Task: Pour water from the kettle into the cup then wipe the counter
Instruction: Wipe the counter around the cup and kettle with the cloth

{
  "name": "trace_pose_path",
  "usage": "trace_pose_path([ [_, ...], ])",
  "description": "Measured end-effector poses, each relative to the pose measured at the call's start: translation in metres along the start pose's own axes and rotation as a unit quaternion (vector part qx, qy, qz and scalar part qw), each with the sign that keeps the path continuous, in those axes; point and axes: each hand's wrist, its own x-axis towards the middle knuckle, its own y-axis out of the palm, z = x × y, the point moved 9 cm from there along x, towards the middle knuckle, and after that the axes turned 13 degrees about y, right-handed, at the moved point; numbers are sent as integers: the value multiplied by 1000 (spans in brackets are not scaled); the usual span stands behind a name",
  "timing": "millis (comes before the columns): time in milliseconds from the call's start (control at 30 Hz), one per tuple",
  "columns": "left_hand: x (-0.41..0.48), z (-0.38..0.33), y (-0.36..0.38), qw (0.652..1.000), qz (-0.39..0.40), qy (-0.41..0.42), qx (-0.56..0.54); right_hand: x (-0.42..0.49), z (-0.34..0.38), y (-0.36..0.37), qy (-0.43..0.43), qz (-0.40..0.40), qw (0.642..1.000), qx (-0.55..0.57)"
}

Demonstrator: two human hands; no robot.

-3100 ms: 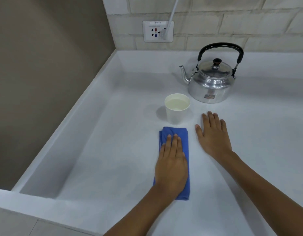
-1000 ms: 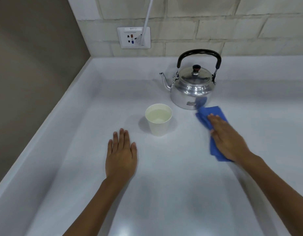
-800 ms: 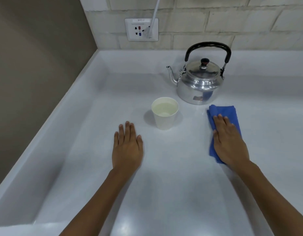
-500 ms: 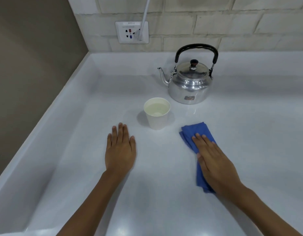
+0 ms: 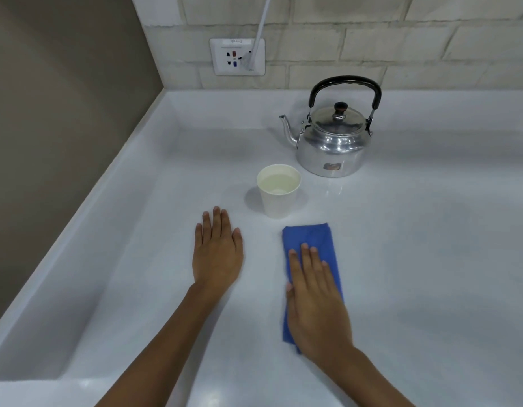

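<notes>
The wiping step is in hand. The right hand (image 5: 314,301) is pressed flat on the blue cloth (image 5: 311,239), just near of the filled cup (image 5: 278,190); the kettle (image 5: 332,142) stands beyond. The left hand (image 5: 217,251) is spread flat on the table (image 5: 430,259), gripping nothing. Next, unwiped areas should be swept, the cup avoided.

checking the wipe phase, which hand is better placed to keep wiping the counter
Right. The right hand lies flat on the blue cloth, just in front of the full cup. The left hand rests bare on the counter.
</notes>
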Motion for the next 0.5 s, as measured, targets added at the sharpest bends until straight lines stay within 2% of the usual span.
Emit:
trace_pose_path([
  [67,0,0,-2,1000,10,-2,-21,1,8,4,-22,25,999,37],
  [133,-4,-1,-7,996,8,-16,-83,16,0,-1,-19,54,990,128],
  [233,-21,-26,-26,984,-47,15,-172,57,-43,-28,40,19,979,198],
  [300,-36,-66,-37,974,-65,97,-192,87,-72,-41,74,-1,982,174],
  [400,-54,-125,-29,961,-28,180,-207,118,-94,-35,89,17,989,118],
  [500,-63,-151,-11,975,16,197,-98,129,-88,-21,72,29,994,83],
])
